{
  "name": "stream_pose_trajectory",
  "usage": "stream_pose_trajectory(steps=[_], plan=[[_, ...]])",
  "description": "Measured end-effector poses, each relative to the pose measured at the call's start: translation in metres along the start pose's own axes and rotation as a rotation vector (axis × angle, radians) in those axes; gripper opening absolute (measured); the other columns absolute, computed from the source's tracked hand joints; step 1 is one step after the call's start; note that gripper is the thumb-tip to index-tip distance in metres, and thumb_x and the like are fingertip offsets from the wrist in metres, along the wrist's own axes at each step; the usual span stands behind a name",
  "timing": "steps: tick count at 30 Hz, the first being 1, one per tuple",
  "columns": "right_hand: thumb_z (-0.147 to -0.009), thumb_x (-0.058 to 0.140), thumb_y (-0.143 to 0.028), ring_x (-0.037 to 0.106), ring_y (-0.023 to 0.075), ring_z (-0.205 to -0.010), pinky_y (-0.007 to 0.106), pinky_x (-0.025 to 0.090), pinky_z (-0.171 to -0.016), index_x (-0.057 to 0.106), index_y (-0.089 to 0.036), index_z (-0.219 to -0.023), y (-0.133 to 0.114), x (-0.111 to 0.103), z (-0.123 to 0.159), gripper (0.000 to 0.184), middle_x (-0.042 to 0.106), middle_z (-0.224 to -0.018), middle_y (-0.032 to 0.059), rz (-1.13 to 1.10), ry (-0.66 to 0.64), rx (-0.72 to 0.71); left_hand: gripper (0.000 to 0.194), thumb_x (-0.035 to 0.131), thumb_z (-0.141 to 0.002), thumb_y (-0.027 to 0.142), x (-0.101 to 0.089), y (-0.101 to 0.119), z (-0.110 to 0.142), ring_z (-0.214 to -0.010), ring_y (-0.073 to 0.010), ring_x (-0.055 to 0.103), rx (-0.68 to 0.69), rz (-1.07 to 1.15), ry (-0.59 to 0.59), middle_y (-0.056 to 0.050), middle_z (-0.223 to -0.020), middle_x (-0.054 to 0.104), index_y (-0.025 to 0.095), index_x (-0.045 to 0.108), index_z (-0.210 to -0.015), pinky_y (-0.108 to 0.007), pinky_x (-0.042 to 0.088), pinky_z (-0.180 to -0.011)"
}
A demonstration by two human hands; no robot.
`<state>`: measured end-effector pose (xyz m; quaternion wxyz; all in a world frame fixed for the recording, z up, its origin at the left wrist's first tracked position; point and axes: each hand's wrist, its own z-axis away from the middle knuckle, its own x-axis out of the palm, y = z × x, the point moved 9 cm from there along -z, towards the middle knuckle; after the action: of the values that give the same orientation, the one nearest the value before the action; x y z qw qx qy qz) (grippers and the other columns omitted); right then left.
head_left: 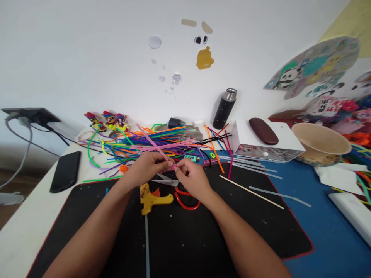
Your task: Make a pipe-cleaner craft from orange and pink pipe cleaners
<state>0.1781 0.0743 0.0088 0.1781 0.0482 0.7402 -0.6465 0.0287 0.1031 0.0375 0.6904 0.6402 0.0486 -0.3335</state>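
A pink pipe cleaner slants up and left from between my two hands. My left hand is closed, pinching it between thumb and fingers. Right beside it, my right hand is closed on the pink piece's lower end, a small twisted bit at the fingertips. Just below the hands lie red-handled scissors, their blades partly hidden by my fingers. A yellow glue gun rests to their left on the black mat, a glue stick running from its back.
Behind the hands is a heap of coloured pipe cleaners. A black phone lies at left, small figures by the wall. At right are a thermos, a white box, a bowl, clear glue sticks and a wooden stick.
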Motion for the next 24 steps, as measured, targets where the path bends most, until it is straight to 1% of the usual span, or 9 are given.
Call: stream_pose_trajectory(steps=[5, 9, 11, 14, 18, 21, 24], plan=[[-0.093, 0.061, -0.030, 0.043, 0.0133, -0.052, 0.025, 0.030, -0.053, 0.063, -0.023, -0.085, -0.001, 0.002, 0.000, 0.011, 0.046, -0.056, -0.0077, 0.007, -0.018, 0.001, 0.027, 0.076, -0.081, 0.047, 0.006, 0.002, 0.001, -0.066, -0.0195, 0.066, -0.011, 0.036, -0.044, -0.001, -0.072, 0.076, 0.022, 0.084, -0.086, -0.025, 0.051, -0.061], [-0.095, 0.062, -0.033, 0.044, 0.0141, -0.051, 0.026, 0.030, -0.051, 0.065, -0.024, -0.087, 0.000, 0.002, 0.000, 0.012, 0.047, -0.056, -0.0070, -0.008, -0.018, 0.012, 0.026, 0.079, -0.080, 0.048, 0.006, 0.001, 0.001, -0.065, -0.0200, 0.068, -0.015, 0.072, -0.037, -0.001, -0.071, 0.075, 0.022, 0.082, -0.083, -0.026, 0.054, -0.061], [-0.097, 0.061, -0.037, 0.046, 0.0142, -0.049, 0.026, 0.031, -0.049, 0.065, -0.025, -0.090, 0.002, 0.002, 0.001, 0.015, 0.047, -0.055, -0.0071, -0.056, -0.017, 0.033, 0.028, 0.082, -0.078, 0.048, 0.006, 0.001, 0.001, -0.068, -0.0204, 0.070, -0.028, 0.131, -0.031, -0.002, -0.072, 0.076, 0.021, 0.080, -0.082, -0.027, 0.057, -0.063], [-0.099, 0.061, -0.044, 0.046, 0.0136, -0.043, 0.025, 0.033, -0.045, 0.064, -0.025, -0.094, 0.006, 0.003, 0.000, 0.020, 0.049, -0.053, -0.0078, -0.190, -0.018, 0.076, 0.033, 0.086, -0.075, 0.051, 0.007, 0.000, -0.001, -0.073, -0.0211, 0.072, -0.049, 0.252, -0.019, -0.003, -0.076, 0.077, 0.020, 0.079, -0.083, -0.029, 0.060, -0.068], [-0.099, 0.062, -0.047, 0.046, 0.0117, -0.039, 0.023, 0.034, -0.041, 0.063, -0.024, -0.096, 0.008, 0.004, -0.001, 0.023, 0.053, -0.054, -0.0081, -0.332, -0.012, 0.087, 0.042, 0.089, -0.072, 0.055, 0.015, -0.001, -0.003, -0.073, -0.0205, 0.073, -0.065, 0.384, -0.003, -0.004, -0.077, 0.077, 0.018, 0.077, -0.086, -0.031, 0.062, -0.071], [-0.097, 0.064, -0.047, 0.046, 0.0105, -0.037, 0.022, 0.034, -0.039, 0.062, -0.023, -0.093, 0.009, 0.001, -0.001, 0.024, 0.055, -0.055, -0.0074, -0.365, 0.010, 0.095, 0.045, 0.089, -0.072, 0.056, 0.020, -0.002, -0.004, -0.071, -0.0189, 0.072, -0.063, 0.434, 0.012, -0.003, -0.075, 0.075, 0.017, 0.073, -0.086, -0.031, 0.062, -0.071], [-0.095, 0.066, -0.049, 0.046, 0.0098, -0.036, 0.022, 0.032, -0.038, 0.062, -0.023, -0.089, 0.009, -0.001, -0.001, 0.027, 0.055, -0.055, -0.0074, -0.373, 0.027, 0.116, 0.045, 0.089, -0.074, 0.056, 0.021, -0.001, -0.004, -0.072, -0.0187, 0.073, -0.057, 0.444, -0.008, -0.004, -0.077, 0.076, 0.017, 0.074, -0.088, -0.030, 0.062, -0.071]])
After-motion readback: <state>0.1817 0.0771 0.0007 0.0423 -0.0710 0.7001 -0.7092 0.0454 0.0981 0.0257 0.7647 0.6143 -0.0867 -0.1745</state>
